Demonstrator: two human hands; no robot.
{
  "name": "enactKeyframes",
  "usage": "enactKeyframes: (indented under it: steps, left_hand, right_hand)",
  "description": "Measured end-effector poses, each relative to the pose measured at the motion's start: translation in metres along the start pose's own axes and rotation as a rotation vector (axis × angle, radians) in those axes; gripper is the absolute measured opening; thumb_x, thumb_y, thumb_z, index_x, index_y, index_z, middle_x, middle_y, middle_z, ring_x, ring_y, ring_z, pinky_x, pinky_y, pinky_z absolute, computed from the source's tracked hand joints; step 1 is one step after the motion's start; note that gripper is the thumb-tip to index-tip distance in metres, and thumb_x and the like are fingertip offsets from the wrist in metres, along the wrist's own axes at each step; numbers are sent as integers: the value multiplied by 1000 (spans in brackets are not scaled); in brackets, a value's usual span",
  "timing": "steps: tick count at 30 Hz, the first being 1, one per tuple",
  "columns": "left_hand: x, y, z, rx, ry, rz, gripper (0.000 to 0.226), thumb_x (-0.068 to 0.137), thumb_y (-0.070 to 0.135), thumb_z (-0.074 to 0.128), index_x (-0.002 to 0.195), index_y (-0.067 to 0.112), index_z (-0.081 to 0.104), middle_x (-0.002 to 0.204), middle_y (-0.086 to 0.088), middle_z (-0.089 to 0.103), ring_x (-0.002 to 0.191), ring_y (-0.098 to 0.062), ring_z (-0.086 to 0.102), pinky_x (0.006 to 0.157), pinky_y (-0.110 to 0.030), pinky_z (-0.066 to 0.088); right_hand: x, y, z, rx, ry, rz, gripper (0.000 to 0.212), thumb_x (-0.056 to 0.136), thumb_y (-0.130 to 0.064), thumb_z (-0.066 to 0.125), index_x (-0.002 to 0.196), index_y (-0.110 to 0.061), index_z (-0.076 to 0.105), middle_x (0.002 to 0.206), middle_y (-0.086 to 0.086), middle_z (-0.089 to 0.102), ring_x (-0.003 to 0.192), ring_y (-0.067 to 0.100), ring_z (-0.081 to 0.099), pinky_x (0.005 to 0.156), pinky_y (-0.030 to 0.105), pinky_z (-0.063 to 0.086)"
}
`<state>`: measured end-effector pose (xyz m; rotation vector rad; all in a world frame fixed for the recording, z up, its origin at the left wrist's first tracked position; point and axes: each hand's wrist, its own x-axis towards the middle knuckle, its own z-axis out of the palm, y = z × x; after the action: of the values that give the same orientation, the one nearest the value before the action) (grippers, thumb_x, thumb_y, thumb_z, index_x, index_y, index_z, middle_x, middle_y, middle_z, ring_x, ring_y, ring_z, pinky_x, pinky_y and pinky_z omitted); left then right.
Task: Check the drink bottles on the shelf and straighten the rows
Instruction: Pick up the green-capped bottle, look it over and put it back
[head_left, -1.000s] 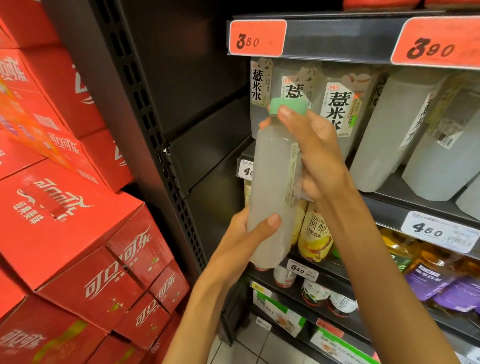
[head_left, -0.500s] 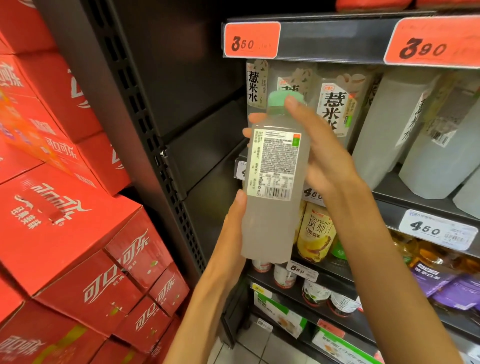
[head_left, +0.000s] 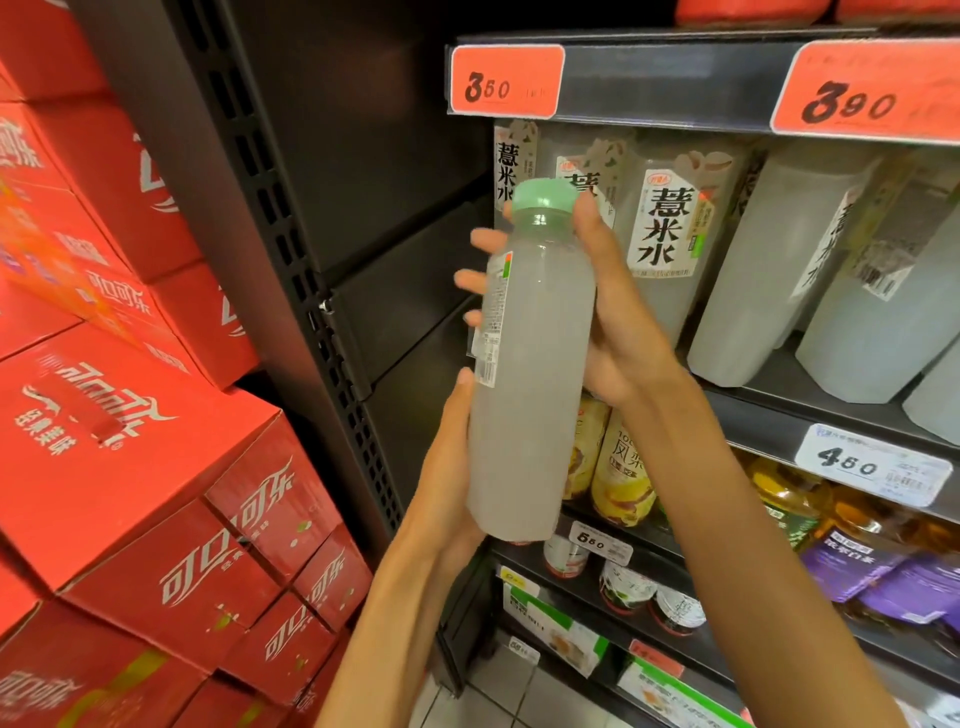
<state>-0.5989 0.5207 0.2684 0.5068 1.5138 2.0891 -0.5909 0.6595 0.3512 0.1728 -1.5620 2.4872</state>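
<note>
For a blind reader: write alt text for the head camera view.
Two hands, left hand low and right hand high, hold a cloudy bottle with a green cap before a store shelf of similar bottles. Red cartons are stacked to the left.

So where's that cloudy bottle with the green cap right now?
The bottle is off the shelf, mid-frame in the head view, held in both hands: left hand low on its body, right hand near the top, before the labelled bottles.

red cola cartons (head_left: 156, 467) stacked left, orange price tags (head_left: 506, 80), floor tiles (head_left: 493, 691)
</note>
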Motion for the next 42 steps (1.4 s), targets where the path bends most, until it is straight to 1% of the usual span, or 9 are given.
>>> enactKeyframes:
  steps: [5,9,15,21,24,30,34,38,42]
  left_hand:
    - [0,3,2,207,-23,-47,55,93,67,22,88,46,72,92,4,76,86,-11,72,78,-32,54]
    - [-4,9,11,264,-53,37,58,80,76,33,117,39,58,114,10,69,104,-2,65,81,-18,52]
    - [-7,8,11,112,-128,83,52,72,77,34,104,52,66,106,10,72,97,-12,70,76,-26,58]
    - [-11,12,10,-67,-189,17,57,90,68,25,124,38,60,111,-4,71,93,-18,70,73,-30,57]
    - [-12,12,10,7,-171,2,64,87,71,22,133,38,52,124,-3,66,110,-20,65,83,-30,56]
    - [-11,20,9,147,-120,29,57,76,71,44,118,36,62,116,4,70,108,-15,66,88,-32,55]
    - [-13,21,12,141,-109,15,53,85,62,46,121,27,61,112,-1,71,103,-19,68,86,-34,57]
    - [-17,27,8,-24,-138,-38,36,85,61,44,104,45,71,118,6,69,110,-13,65,88,-27,55]
    - [-17,31,2,-97,-177,-107,34,85,53,51,107,39,72,124,-1,67,115,-19,63,95,-34,52]
  right_hand:
    - [1,4,1,-44,83,-53,47,85,-41,55,122,-11,56,101,9,71,86,21,70,72,36,58]
    - [2,5,1,-248,168,-148,38,89,-40,59,114,-12,60,92,6,69,80,13,68,66,27,55]
    - [5,-2,-6,-232,60,-68,44,87,-54,52,116,-22,62,105,5,71,103,18,67,93,37,54]
    - [6,3,-4,-46,23,44,40,89,-35,61,119,-9,55,93,11,74,91,27,72,72,37,59]
    - [4,0,-5,-107,77,-11,32,92,-31,60,113,-7,60,94,14,72,90,30,71,78,42,60]
    - [4,-8,-3,-309,113,-65,29,92,-32,61,109,-8,63,88,5,71,82,18,71,67,25,55]
    - [6,-6,-5,-248,66,33,35,93,-33,58,114,-6,63,97,7,74,93,19,71,74,25,55]
    - [7,6,-10,-149,77,133,22,92,-23,59,106,-6,64,91,9,75,85,18,72,69,28,57]
    - [10,13,-13,-104,151,255,37,92,-29,60,122,-6,61,112,18,70,103,28,68,88,39,56]
